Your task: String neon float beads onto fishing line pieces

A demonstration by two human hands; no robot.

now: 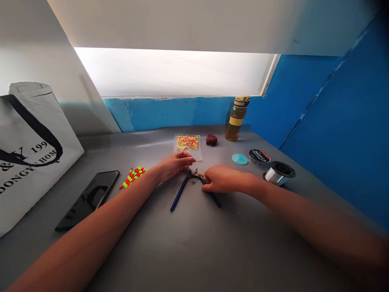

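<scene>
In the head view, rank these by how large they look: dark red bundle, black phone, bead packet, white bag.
1. White bag, cut off by the picture's edge
2. Black phone
3. Bead packet
4. Dark red bundle

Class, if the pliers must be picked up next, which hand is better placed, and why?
Probably the right hand: it is curled over one handle of the blue-handled pliers. The left hand is beyond both handles, by the bead bag.
</scene>
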